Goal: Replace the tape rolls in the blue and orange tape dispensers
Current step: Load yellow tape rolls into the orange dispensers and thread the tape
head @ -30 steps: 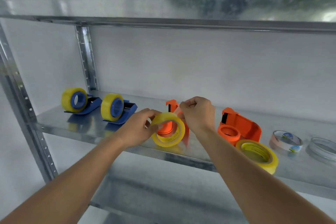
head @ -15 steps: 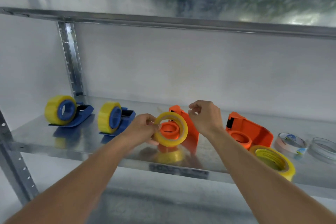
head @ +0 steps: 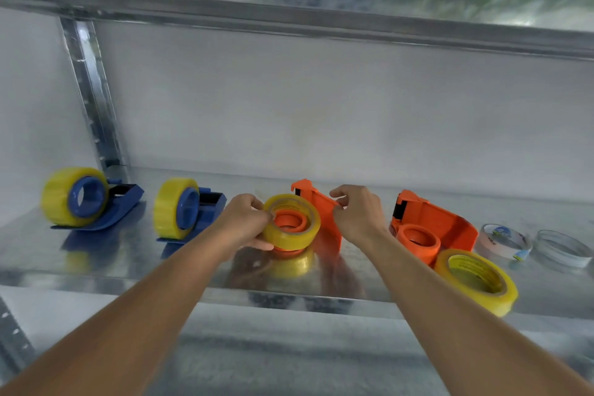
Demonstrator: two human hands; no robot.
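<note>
Left hand (head: 247, 225) grips a yellow tape roll (head: 292, 222) on an orange dispenser (head: 321, 212); right hand (head: 358, 215) pinches the dispenser's edge.

Nothing is legible: dark print inside the loose yellow roll (head: 476, 281) and a blue label on the white roll (head: 503, 240) are blurred.

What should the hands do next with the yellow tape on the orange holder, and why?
Probably pull the loose end of the tape toward the cutter at the dispenser's far end. The roll already sits around the orange hub, gripped by the left hand, and the right hand pinches at the dispenser's top edge, perhaps on the tape end, though that is too small to tell.
</note>
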